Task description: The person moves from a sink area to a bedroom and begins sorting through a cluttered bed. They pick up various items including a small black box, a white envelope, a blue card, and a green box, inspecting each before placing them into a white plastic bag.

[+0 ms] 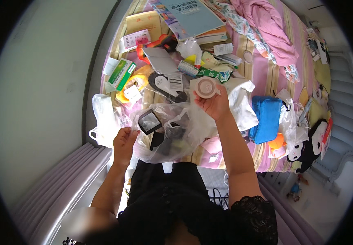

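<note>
My right hand [214, 107] is closed around a round, pale pinkish-beige roll of tape [205, 87], raised above the bed's edge. The fingers of my left hand [126, 142] pinch the rim of a clear plastic bag [168, 153], close in front of me. Inside the bag lie a dark-framed square item [149, 121] and other black things, blurred by the plastic. Beyond the bag is a black-and-white packaged pair of insoles or similar flat shapes [166, 85]; I cannot make out which.
The striped bed [262, 161] is crowded with a green-and-white box [120, 74], a grey flat packet [160, 61], books [191, 18] and a white bag [103, 118]. To the right are a blue case [264, 119], a panda plush [309, 147] and pink bedding [264, 28].
</note>
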Tool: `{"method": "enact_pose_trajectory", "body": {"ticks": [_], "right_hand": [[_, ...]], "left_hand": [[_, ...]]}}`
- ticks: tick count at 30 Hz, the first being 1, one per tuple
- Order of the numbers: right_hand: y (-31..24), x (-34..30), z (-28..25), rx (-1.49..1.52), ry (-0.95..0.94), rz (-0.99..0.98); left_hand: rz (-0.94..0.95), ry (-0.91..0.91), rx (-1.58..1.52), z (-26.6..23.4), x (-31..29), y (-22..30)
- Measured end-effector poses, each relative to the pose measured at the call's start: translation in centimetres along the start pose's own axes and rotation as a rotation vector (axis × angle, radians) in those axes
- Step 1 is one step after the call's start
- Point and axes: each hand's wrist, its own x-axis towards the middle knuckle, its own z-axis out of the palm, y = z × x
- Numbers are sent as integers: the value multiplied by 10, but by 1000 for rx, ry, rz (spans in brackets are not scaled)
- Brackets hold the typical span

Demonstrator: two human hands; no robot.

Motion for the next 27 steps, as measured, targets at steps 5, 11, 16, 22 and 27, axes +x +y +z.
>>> {"method": "enact_pose_trajectory", "body": {"ticks": [5,11,16,22,27], "right_hand": [[12,-42,8,75,1,11],[46,-76,-58,34,172,-59],[104,-128,-184,111,569,-140],[100,-195,-211,219,562,-421],[48,-227,-139,200,278,-601]], "left_hand": [[37,-44,4,13,-2,2],[33,-63,46,25,-11,8],[48,-58,90,21,-17,-1],[22,-60,114,21,-20,-13],[31,-65,206,37,-23,-10]]}}
